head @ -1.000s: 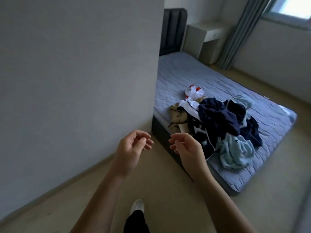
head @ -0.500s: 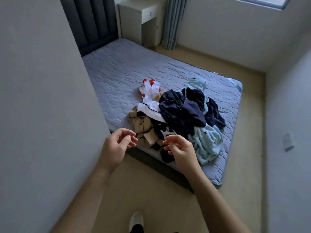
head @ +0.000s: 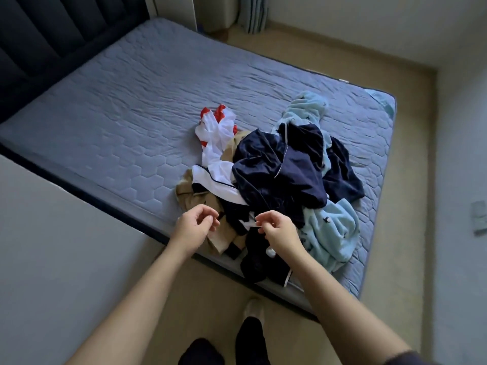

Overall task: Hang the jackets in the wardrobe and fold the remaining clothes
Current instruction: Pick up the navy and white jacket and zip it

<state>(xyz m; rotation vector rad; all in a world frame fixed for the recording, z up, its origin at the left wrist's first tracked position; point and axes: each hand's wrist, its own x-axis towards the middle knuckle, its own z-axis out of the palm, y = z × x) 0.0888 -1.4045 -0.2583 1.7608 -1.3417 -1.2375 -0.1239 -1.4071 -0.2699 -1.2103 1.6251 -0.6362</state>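
While both arms reach up from the bottom of the frame, the left grip hangs just left of centre, fingers loosely curled, thumb and fingertips a little apart, holding nothing. The right grip hangs just right of it, posed the same way: fingers loosely curled, thumb near the forefinger, nothing clamped between them that I can make out. The two are near each other but not touching.

The pile lies right behind and around them, on the bed, at the mattress's near edge in the centre-right of the frame. The left grip sits over the tan piece at the pile's left edge. The right grip sits over dark cloth with a white patch; whether its fingertips touch that cloth I cannot tell. Above the right grip spreads the navy piece, the largest on top. To its right and lower right lies the light blue fleece. Above the left grip lies the white piece with dark trim, and higher still the white-and-red piece. A dark fold of the pile hangs over the mattress edge below the right grip.

A dark headboard fills the upper left. A grey wall fills the lower left. One shoe stands on the floor at bottom centre.
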